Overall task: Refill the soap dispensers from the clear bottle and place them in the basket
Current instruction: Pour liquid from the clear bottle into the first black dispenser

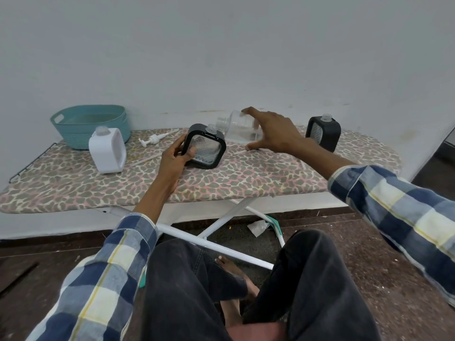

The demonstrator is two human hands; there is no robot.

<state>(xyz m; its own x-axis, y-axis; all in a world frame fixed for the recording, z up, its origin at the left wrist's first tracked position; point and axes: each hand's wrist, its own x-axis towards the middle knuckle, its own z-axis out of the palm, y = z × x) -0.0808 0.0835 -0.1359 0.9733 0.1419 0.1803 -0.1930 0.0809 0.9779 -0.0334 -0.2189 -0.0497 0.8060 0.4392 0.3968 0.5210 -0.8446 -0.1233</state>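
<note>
Your right hand (268, 130) pinches the tipped clear bottle (242, 130) while your left hand (176, 155) grips the black dispenser (204, 146); its narrow neck risks spilling soap onto the ironing board (221, 178).

Black-framed dispenser (203, 146) in left hand (174, 160); second black one (323, 133) beyond right hand (272, 131), which grips clear bottle (242, 130). White dispenser (107, 150), teal basket (89, 125) left of left hand. Board cover (246, 179): leopard print, tan-grey-pink. Sleeves (403, 217): blue-white-yellow plaid.
</note>
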